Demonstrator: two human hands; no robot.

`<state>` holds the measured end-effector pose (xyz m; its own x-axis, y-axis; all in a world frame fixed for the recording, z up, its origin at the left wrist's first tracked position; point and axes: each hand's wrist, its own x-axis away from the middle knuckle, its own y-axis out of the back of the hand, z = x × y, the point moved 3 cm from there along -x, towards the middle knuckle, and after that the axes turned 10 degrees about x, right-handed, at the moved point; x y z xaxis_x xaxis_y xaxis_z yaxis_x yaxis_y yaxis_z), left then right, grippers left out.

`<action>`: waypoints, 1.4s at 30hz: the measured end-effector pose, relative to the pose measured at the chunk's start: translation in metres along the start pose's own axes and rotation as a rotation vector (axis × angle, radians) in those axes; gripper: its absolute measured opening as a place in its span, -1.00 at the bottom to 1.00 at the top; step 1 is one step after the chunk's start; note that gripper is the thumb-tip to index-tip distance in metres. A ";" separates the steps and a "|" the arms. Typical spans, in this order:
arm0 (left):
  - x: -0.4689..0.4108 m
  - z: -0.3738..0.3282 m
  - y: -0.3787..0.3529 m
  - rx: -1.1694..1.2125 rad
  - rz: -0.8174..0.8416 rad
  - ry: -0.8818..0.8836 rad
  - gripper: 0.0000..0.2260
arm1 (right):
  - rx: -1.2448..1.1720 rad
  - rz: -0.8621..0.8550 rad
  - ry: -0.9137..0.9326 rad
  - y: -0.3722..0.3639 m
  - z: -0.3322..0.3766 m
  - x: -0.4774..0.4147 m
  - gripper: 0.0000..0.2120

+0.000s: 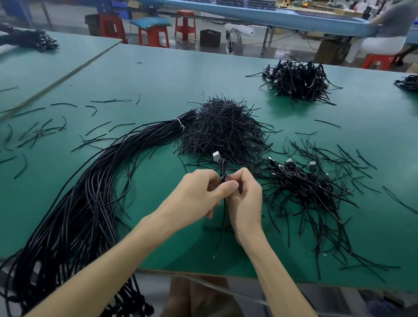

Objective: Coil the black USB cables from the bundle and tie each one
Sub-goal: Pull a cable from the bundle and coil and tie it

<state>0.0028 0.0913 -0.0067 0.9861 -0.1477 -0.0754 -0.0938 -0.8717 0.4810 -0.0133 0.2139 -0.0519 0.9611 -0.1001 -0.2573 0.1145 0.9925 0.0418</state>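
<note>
1. Forearms reach in from the bottom edge. The left hand (198,191) and right hand (244,203) meet just above the green table (160,77), fingers curled, both pinching one small coiled cable (223,172).
2. Its USB plug (216,156) sticks up beyond the fingers. A thin black strand (222,226) hangs below the hands; can't tell if it is a tie or the cable's tail.
3. The bundle (84,208) lies to the left, bound by a white band (179,124), with its near ends hanging over the table edge.
4. A heap of ties (224,131) sits just beyond the hands, and a pile of coiled cables (305,187) lies to the right.
5. Step, as I judge it: coil made, tying under way or about to start.
6. Next move needs one hand pinching the loops shut while the other wraps and twists a tie round the middle, then drops the coil on the right pile.
</note>
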 end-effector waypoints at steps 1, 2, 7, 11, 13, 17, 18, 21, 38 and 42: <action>0.000 0.001 0.002 -0.042 -0.027 0.007 -0.63 | 0.033 0.013 0.006 0.000 0.000 0.000 -0.85; 0.000 0.002 0.005 -0.089 -0.057 0.016 -0.63 | 0.073 0.025 0.008 -0.001 0.000 -0.001 -0.85; 0.001 0.004 0.017 -0.236 -0.088 0.030 -0.59 | 0.160 0.077 -0.010 -0.004 0.002 -0.001 -0.75; 0.003 0.004 0.024 -0.269 -0.029 0.008 -0.60 | 0.144 0.141 -0.072 -0.003 0.010 -0.001 -0.66; 0.003 0.007 0.026 -0.306 0.038 -0.009 -0.59 | 0.193 0.201 -0.080 -0.003 0.015 -0.002 -0.69; 0.008 0.010 0.032 -0.271 0.197 -0.010 -0.55 | 0.317 0.254 -0.085 0.001 0.023 -0.007 -0.81; 0.008 0.011 0.036 -0.240 0.185 0.002 -0.55 | 0.325 0.246 -0.084 0.004 0.026 -0.009 -0.82; 0.004 0.019 0.058 -0.253 0.021 0.021 -0.63 | 0.257 0.189 -0.143 0.022 0.037 -0.019 -0.84; 0.003 0.080 0.108 -0.637 -0.267 0.328 -0.72 | 1.486 -0.092 0.022 0.119 0.041 -0.059 -0.69; 0.005 0.064 0.102 -0.549 -0.249 0.254 -0.69 | 1.545 -0.092 0.187 0.097 0.046 -0.050 -0.62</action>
<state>-0.0108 -0.0278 -0.0137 0.9772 0.2018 -0.0658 0.1591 -0.4905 0.8568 -0.0385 0.3122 0.0091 0.9062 -0.0274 -0.4220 0.4199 -0.0608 0.9055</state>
